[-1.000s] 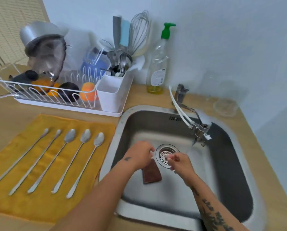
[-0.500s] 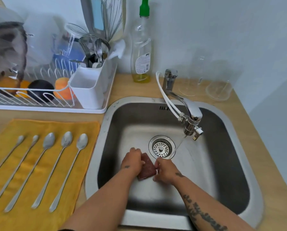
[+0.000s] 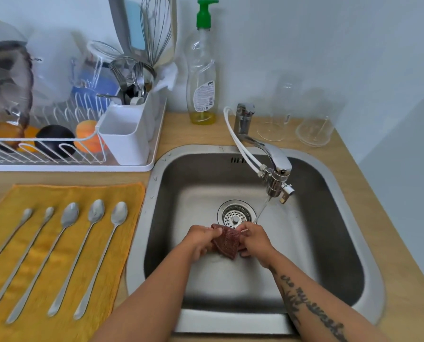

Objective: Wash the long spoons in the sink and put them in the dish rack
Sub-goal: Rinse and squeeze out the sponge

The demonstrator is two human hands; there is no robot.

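We are at the very start, by our reading. The light wooden tabletop (image 3: 359,183) carries everything. Set into it on the right is the stainless steel sink (image 3: 329,243). On the left, near us, lies the orange-yellow cloth mat (image 3: 122,243). Beyond it, at the far left, stands the white wire dish rack (image 3: 58,166), already crowded with bowls and utensils. The chrome tap (image 3: 275,156) reaches over the basin, and a thin stream of water (image 3: 261,211) runs from it.

The five long steel spoons (image 3: 70,216) lie side by side on the mat, bowls pointing away from us. None is in the sink and none is in the rack, so we judge that no spoon has been washed yet.

Our left hand (image 3: 201,240) and right hand (image 3: 255,240) are close together low in the basin, just near of the drain. Each pinches one side of the reddish-brown mesh scrubbing cloth (image 3: 227,241) held between them, just beside the stream.

It seems we are wetting the scrubber. All five spoons are left to scrub, rinse and rack.
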